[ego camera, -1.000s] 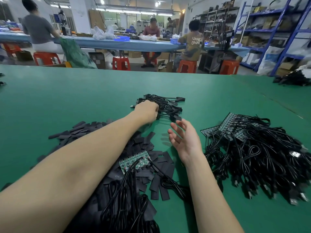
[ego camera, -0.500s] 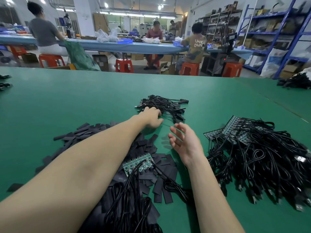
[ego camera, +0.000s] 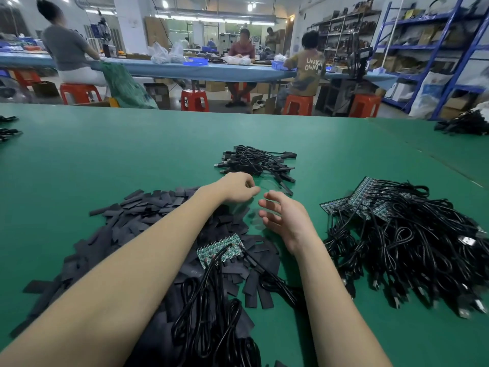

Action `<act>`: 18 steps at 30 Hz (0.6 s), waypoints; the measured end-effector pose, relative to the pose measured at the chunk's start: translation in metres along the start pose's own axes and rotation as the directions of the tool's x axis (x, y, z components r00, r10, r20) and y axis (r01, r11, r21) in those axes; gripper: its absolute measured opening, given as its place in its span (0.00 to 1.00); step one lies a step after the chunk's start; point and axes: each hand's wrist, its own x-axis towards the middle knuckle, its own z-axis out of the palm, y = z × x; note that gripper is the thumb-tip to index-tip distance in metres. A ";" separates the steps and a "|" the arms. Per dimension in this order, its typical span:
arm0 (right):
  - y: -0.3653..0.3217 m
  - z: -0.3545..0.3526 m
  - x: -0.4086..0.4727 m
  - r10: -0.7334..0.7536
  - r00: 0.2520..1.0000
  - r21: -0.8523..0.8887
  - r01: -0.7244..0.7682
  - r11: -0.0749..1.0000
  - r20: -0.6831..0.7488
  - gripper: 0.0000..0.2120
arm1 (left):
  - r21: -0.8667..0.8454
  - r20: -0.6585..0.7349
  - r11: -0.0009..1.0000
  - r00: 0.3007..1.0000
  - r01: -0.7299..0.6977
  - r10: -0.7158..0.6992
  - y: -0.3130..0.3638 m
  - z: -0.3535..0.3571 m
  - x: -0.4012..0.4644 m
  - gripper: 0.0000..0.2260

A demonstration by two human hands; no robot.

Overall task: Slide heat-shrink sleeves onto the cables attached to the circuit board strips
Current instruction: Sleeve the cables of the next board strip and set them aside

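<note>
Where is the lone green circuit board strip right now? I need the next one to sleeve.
In the head view, the circuit board strip lies near centre on the pile of black sleeves, between the two forearms, with its cables trailing toward the camera.

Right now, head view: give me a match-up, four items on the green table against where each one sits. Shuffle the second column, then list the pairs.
Things:
1. heat-shrink sleeve pile
2. circuit board strip
3. big cable heap with board strips
4. small cable bundle

Places:
A. far centre of the table, just beyond the left hand
B. right side, beside the right hand
C. left and centre, under the left forearm
D. lying on the sleeves, between the two forearms

Pairs: 1-C, 2-D, 3-B, 4-A
</note>
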 end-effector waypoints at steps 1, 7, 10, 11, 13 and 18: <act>0.000 0.001 -0.001 -0.002 1.000 -0.027 0.003 1.000 0.009 0.05 | 0.020 0.022 1.000 1.000 0.002 -0.003 -0.001 0.000 -0.010 0.16; -0.001 0.003 -0.010 -0.017 0.997 -0.180 0.030 0.983 0.072 0.05 | 0.214 0.054 0.976 0.997 0.035 -0.048 -0.005 -0.007 -0.057 0.14; -0.001 0.003 -0.013 -0.022 0.992 -0.303 0.059 0.951 0.124 0.06 | 0.242 0.090 0.970 0.994 0.030 -0.054 -0.002 -0.009 -0.072 0.09; -0.002 0.003 -0.014 -0.023 0.990 -0.355 0.072 0.932 0.141 0.06 | 0.235 0.091 0.972 0.994 0.032 -0.055 -0.001 -0.010 -0.078 0.08; -0.003 0.003 -0.016 -0.021 0.983 -0.466 0.106 0.878 0.185 0.06 | 0.211 0.078 0.977 0.995 0.040 -0.057 -0.001 -0.014 -0.088 0.08; -0.006 0.002 -0.019 0.013 0.954 -0.715 0.215 0.665 0.299 0.08 | 0.167 -0.079 0.982 0.994 0.088 -0.076 -0.008 -0.011 -0.117 0.07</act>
